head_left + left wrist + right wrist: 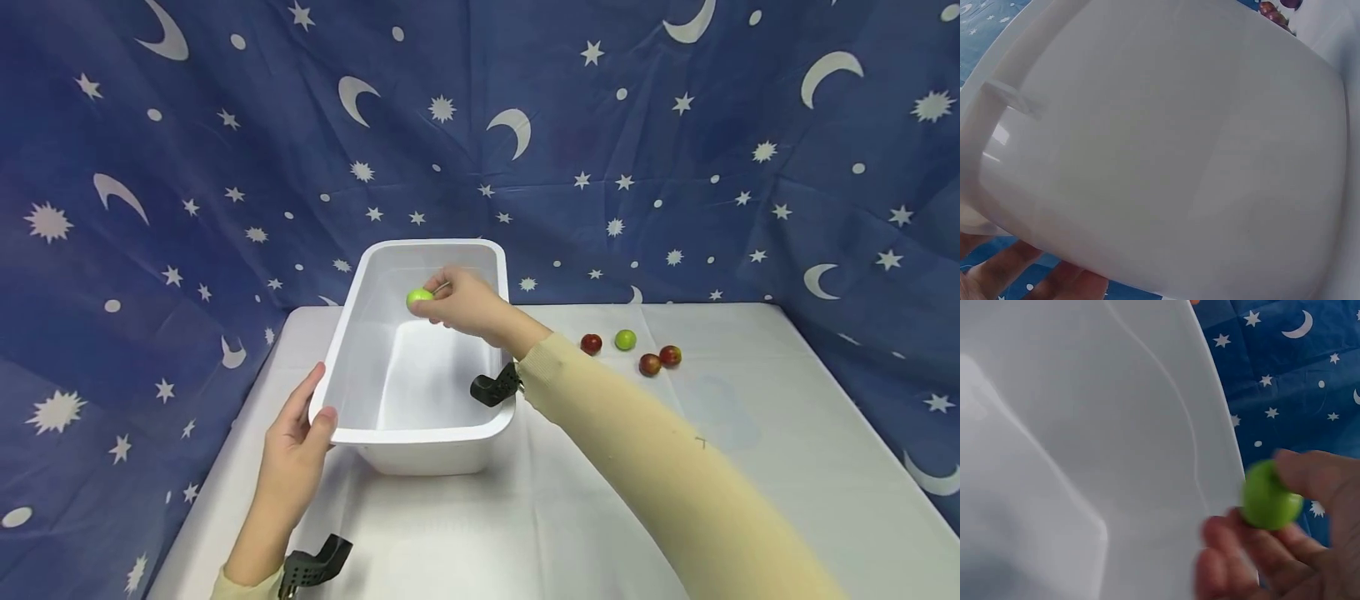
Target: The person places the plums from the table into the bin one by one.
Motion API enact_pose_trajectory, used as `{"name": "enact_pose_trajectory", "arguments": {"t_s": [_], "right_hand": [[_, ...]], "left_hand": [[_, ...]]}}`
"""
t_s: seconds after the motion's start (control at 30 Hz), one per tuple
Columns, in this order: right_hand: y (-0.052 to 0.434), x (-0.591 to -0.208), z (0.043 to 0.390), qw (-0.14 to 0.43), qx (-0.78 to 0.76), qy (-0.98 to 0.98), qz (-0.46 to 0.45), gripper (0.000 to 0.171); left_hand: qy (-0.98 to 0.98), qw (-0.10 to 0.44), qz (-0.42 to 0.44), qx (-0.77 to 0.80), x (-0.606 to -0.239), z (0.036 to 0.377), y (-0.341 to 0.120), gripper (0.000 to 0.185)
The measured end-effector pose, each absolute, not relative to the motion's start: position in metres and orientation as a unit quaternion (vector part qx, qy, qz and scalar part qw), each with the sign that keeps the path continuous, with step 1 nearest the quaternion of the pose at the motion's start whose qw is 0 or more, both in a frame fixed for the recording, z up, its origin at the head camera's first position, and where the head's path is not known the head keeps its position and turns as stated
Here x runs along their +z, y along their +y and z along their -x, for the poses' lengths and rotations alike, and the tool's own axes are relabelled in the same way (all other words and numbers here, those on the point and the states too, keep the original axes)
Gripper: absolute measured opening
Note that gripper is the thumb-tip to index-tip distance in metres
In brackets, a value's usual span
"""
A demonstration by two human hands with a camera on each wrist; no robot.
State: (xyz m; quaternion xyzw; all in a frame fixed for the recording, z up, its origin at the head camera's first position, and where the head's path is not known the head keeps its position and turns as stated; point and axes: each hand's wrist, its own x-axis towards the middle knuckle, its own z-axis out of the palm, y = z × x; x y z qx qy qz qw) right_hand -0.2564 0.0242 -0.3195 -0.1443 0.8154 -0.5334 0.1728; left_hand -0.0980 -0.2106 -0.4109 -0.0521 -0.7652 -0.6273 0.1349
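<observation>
backdrop: blue cloth (570, 150), white moons and stars; table (750, 467): white cover

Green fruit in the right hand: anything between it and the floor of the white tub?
Nothing visible. The right hand pinches the green fruit above the white tub, whose bare floor lies open below. The left hand grips only the near rim.

Green fruits (419, 297) (626, 339): two; red fruits (591, 343) (649, 364) (671, 356): three; white bin (420, 434): one.

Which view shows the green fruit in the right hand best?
Right wrist: the green fruit fills the frame, pinched in the fingertips, slightly blurred. Head view shows it small over the white tub. Left wrist shows none of it.
</observation>
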Motion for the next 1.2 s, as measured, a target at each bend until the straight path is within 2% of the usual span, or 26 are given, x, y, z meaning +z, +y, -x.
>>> {"name": "enact_pose_trajectory", "arguments": {"t_s": [0.17,0.4,0.6,0.87,1.2], "right_hand": [[0.026,-0.325,0.256,0.232,-0.437,0.853,0.167,0.038],[0.025,-0.328,0.258,0.245,-0.41,0.864,0.157,0.026],[0.024,-0.331,0.259,0.235,-0.409,0.87,0.145,0.028],[0.027,-0.327,0.257,0.204,-0.461,0.854,0.128,0.045],[0.061,-0.305,0.245,0.156,-0.508,0.834,0.149,0.042]], "left_hand": [[-0.772,0.133,0.05,-0.619,-0.411,0.1,-0.212,0.051],[-0.753,0.127,0.059,-0.643,-0.41,0.101,-0.211,0.052],[-0.759,0.132,0.064,-0.634,-0.41,0.101,-0.211,0.052],[-0.755,0.138,0.072,-0.637,-0.411,0.102,-0.21,0.052],[-0.76,0.137,0.062,-0.632,-0.411,0.101,-0.209,0.052]]}}
